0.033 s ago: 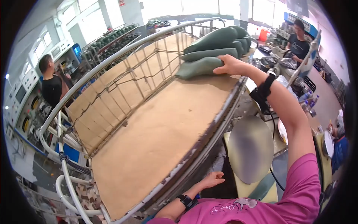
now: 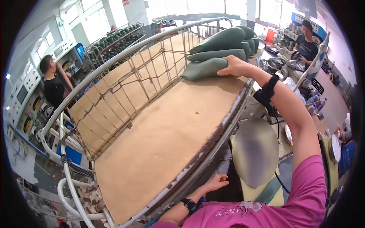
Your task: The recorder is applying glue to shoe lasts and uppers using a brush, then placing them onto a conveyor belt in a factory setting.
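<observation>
My right hand [image 2: 235,66] reaches to the far end of a cart and is closed on the end of a smooth dark green boot-shaped piece [image 2: 203,69], thumb below and fingers on top. This piece lies on the brown board [image 2: 152,140] that lines the cart. Behind it lie more green pieces [image 2: 218,41], stacked and overlapping against the wire side; their exact kind is unclear. My left hand [image 2: 216,183] rests low near my body, beside the cart's near edge. It appears to hold nothing, with its fingers loosely bent and the thumb apart.
A wire side [image 2: 125,87] with a white tube rail bounds the cart's far left. To the right stands a bench with a yellow surface [image 2: 237,192] and a green strip. Racks of green pieces [image 2: 114,41] stand behind. One person [image 2: 53,81] is at left, another [image 2: 306,47] at right.
The view has shifted slightly, so the cart and green pieces sit a little further right. My right hand keeps its grip. The person at left has raised an arm.
</observation>
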`<state>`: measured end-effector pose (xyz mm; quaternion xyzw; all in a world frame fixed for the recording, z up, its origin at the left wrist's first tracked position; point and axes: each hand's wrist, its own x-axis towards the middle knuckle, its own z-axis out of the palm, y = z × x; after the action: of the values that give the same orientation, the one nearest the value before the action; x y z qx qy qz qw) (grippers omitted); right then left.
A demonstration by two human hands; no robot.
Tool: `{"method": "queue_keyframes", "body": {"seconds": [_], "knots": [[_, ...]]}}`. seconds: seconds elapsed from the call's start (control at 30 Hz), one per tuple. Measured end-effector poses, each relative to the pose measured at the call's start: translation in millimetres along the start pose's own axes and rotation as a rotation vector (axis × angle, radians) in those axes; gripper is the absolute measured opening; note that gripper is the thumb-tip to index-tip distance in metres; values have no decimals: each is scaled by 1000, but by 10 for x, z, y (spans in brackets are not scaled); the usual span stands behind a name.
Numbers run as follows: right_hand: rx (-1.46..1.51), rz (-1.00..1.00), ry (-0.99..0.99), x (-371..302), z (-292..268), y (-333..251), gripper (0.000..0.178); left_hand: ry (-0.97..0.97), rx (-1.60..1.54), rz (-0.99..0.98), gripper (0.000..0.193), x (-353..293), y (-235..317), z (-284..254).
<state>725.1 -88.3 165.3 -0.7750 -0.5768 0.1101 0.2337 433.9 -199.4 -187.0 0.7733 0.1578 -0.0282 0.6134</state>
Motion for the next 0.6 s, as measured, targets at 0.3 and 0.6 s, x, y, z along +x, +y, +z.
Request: {"method": "queue_keyframes", "body": {"seconds": [0.3,0.6], "knots": [[92,-154,241,-431,-42,-205,31,-29,-67,-82,40,11,-186,-109],[909,-191,648,-2776,-645,411,32,-174,-164,83,26,222,510,279]]}}
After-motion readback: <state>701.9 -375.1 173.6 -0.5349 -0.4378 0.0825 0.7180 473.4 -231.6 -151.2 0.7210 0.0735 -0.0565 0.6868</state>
